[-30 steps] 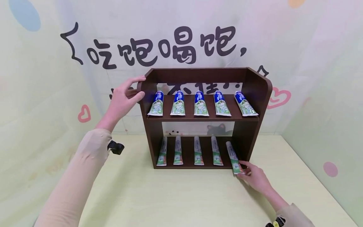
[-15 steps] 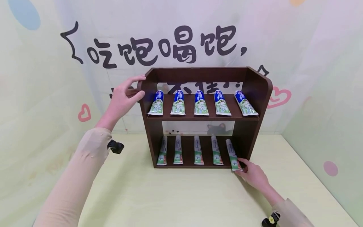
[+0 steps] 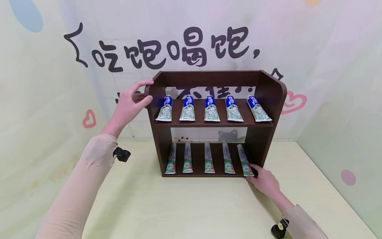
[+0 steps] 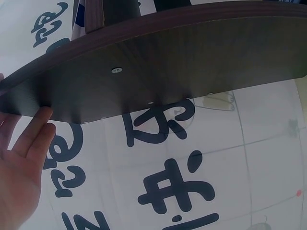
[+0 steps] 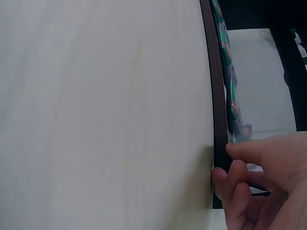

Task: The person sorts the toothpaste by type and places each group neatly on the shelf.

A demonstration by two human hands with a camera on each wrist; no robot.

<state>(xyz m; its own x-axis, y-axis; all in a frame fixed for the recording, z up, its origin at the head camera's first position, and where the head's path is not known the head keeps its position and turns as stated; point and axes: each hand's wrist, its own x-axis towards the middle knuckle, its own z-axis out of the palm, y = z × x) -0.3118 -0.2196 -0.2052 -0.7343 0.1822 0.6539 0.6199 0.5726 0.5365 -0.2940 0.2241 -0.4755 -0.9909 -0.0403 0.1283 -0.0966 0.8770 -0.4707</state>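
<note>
A dark brown two-tier rack stands on the table. My left hand holds its upper left side panel, thumb at the front edge and fingers at the top and outer side; the left wrist view shows fingertips against the panel. At the lower tier's right end my right hand pinches the bottom end of a green-and-grey toothpaste tube. That tube lies slightly slanted, its bottom end at the shelf's front edge. In the right wrist view my thumb and fingers hide most of it.
Several green-and-grey tubes lie in a row on the lower tier. Several blue-and-green tubes line the upper tier. A pale table extends in front, with a printed backdrop behind the rack.
My right hand has moved forward and slightly left, sliding the rightmost lower tube further back onto the shelf. The left hand and the rack have stayed in place.
</note>
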